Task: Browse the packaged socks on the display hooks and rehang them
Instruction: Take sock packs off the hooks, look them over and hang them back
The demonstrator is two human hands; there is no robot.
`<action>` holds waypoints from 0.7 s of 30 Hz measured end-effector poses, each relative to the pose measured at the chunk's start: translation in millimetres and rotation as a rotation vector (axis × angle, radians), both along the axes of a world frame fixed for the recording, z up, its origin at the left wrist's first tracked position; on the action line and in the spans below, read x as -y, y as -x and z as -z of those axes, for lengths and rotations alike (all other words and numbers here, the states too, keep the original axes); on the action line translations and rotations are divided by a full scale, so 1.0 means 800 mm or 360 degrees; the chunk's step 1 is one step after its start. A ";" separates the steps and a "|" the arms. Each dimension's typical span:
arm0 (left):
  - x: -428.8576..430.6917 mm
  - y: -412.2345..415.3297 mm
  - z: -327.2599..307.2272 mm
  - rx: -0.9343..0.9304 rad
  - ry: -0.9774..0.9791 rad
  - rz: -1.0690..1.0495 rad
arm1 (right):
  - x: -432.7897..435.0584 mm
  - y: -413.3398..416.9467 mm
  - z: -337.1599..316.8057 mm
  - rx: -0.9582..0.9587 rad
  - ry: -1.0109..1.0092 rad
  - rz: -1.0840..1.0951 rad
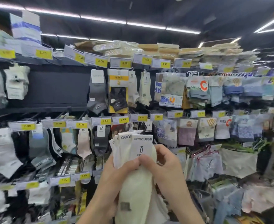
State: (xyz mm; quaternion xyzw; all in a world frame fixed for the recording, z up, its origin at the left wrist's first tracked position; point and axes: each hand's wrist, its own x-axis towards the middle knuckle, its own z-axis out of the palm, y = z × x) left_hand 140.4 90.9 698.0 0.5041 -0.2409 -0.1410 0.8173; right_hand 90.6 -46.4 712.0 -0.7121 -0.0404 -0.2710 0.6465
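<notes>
Both hands, left hand [116, 168] and right hand [163, 164], apparently pinch cream socks [136, 183].
</notes>
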 end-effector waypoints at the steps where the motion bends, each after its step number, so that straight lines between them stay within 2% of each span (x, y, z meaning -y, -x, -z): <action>1: 0.001 -0.004 -0.005 0.0011 -0.0011 0.0043 | 0.003 -0.004 -0.004 0.0028 -0.0005 -0.0001; 3: 0.001 -0.015 -0.011 -0.0052 0.0013 0.0133 | 0.012 -0.016 -0.010 0.0088 -0.0066 0.0002; 6: 0.007 -0.037 -0.017 -0.0305 0.0141 0.0412 | 0.028 -0.037 -0.021 0.0137 -0.0165 0.0014; 8: 0.017 -0.058 -0.017 -0.0404 0.0181 0.0465 | 0.041 -0.053 -0.025 0.0154 -0.0199 0.0032; 14: 0.061 -0.128 -0.039 -0.0366 0.0267 0.0486 | 0.079 -0.101 -0.046 0.0225 -0.0079 0.0258; 21: 0.108 -0.214 -0.066 -0.0187 0.0270 0.0408 | 0.107 -0.169 -0.070 0.0242 0.0037 0.0361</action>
